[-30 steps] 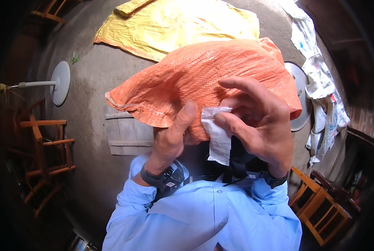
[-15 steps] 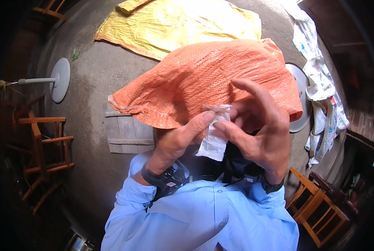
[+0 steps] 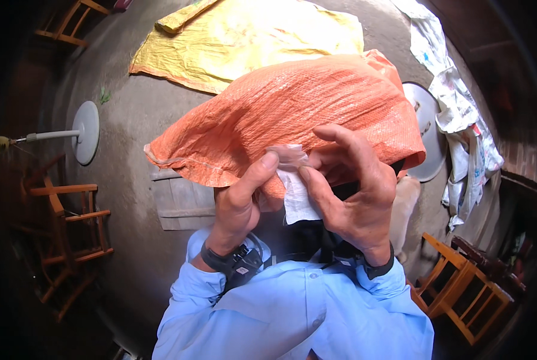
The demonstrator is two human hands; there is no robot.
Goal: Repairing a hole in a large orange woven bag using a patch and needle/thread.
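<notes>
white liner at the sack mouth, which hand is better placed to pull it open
Right, probably. The right hand already pinches the white liner in its fingertips, while the left hand mostly grips the orange sack edge.

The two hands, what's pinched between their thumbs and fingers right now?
In the head view, a small white liner piece sits between the left hand and right hand, right under the orange woven sack.

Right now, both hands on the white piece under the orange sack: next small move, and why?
Probably pull the two thumbs apart to spread the white piece. The left hand and right hand both pinch its crumpled top edge, thumb tips close together, right under the orange sack; the rest hangs loose below.
</notes>
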